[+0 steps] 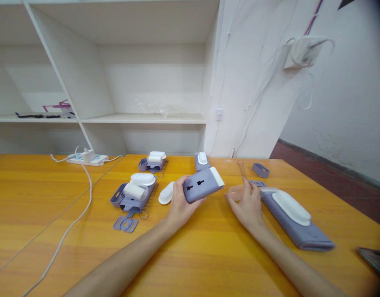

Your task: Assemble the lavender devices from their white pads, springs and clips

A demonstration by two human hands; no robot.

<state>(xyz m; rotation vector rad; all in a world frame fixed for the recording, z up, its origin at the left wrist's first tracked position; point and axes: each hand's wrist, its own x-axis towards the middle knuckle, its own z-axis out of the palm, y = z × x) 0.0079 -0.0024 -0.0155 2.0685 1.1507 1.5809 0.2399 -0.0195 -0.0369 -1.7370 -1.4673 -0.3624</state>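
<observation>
My left hand (180,203) is wrapped tight around a purple box (202,186) over the yellow table (208,255). My right hand (247,204) lies flat, fingers spread, touching a clear little piece (234,193) beside a long purple case (307,237).

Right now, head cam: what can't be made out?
1. Head view: palm-side face of the lavender housing, covered by the left hand.
2. Head view: translucent piece, partly under the right hand; grip unclear.
3. Head view: dark flat object, cut off by the bottom-right edge.
4. Head view: shelf items, too small and blurred.
</observation>
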